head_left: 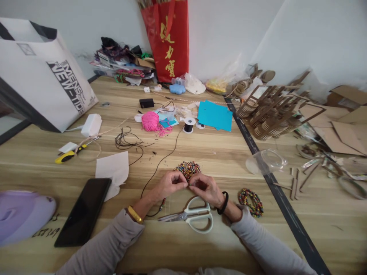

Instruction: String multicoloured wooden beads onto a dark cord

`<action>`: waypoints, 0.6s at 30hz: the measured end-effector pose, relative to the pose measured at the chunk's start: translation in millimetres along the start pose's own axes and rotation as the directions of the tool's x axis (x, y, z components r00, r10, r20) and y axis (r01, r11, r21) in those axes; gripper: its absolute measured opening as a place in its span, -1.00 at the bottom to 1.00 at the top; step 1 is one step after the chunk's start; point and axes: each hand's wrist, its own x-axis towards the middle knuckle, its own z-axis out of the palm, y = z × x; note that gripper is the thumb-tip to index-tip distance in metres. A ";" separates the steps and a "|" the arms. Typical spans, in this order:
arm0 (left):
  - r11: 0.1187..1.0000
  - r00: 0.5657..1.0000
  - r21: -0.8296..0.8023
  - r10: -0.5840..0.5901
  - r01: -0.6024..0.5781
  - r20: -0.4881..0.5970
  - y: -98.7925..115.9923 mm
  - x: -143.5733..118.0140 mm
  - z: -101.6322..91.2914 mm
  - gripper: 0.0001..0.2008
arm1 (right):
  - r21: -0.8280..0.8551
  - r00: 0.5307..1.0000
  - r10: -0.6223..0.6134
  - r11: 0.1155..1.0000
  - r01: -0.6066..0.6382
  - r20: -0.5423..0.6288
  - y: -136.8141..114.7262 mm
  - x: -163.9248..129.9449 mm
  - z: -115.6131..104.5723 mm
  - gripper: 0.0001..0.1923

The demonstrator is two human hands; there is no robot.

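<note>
My left hand (171, 184) and my right hand (208, 189) meet fingertip to fingertip, both closed in a pinch. A thin black cord (157, 171) runs from a spool (188, 125) under my left wrist. Several beads (163, 203) are threaded on it, and it leads up into my left fingers, which partly hide it. At my right fingertips is a tiny dark bead (189, 185). Just behind my hands lies a heap of multicoloured beads (187, 169). Scissors (197, 217) with pale green handles lie partly open below my hands. A finished-looking beaded loop (250, 202) lies to the right.
On the left are a phone (83, 212), white paper (114, 168), a yellow-black cutter (69, 156) and a purple object (24, 215). Pink yarn (150, 121), loose black cord (126, 140) and blue sheets (215, 115) lie further back. Brown wooden frames (269, 110) stand right; bags (172, 42) stand behind.
</note>
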 end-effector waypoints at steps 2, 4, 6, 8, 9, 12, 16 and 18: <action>1.000 1.000 -0.015 -0.002 0.002 0.003 -0.7 0.2 -0.2 -0.83 | -0.001 1.000 -0.003 1.000 0.003 0.003 0.4 -0.2 -0.1 -0.81; 1.000 1.000 -0.023 -0.007 0.007 0.012 -1.4 0.6 0.0 -0.83 | -0.003 1.000 0.002 1.000 -0.002 0.001 0.8 -0.4 -0.1 -0.81; 1.000 1.000 -0.020 -0.011 0.012 0.020 -2.2 0.9 0.5 -0.84 | -0.003 1.000 0.007 1.000 -0.007 0.001 1.2 -0.5 0.0 -0.81; 1.000 1.000 -0.010 -0.014 0.014 0.023 -3.1 1.1 1.3 -0.85 | -0.002 1.000 0.005 1.000 -0.005 0.006 1.5 -0.4 0.0 -0.80; 1.000 1.000 -0.006 -0.014 0.014 0.023 -3.5 1.1 1.8 -0.85 | -0.002 1.000 0.003 1.000 -0.003 0.008 1.7 -0.4 0.0 -0.81; 1.000 0.999 -0.006 -0.017 0.017 0.027 -3.8 0.8 3.0 -0.85 | -0.007 1.000 -0.001 1.000 0.001 0.007 2.1 -0.1 -0.1 -0.82; 1.000 0.999 -0.016 -0.018 0.019 0.030 -2.7 0.8 3.3 -0.84 | -0.014 1.000 -0.001 1.000 0.001 0.020 2.4 -0.1 -0.3 -0.84; 1.000 0.999 -0.017 -0.019 0.019 0.026 -2.7 1.6 3.1 -0.83 | -0.015 1.000 0.005 1.000 -0.004 0.025 2.8 -0.5 -0.5 -0.85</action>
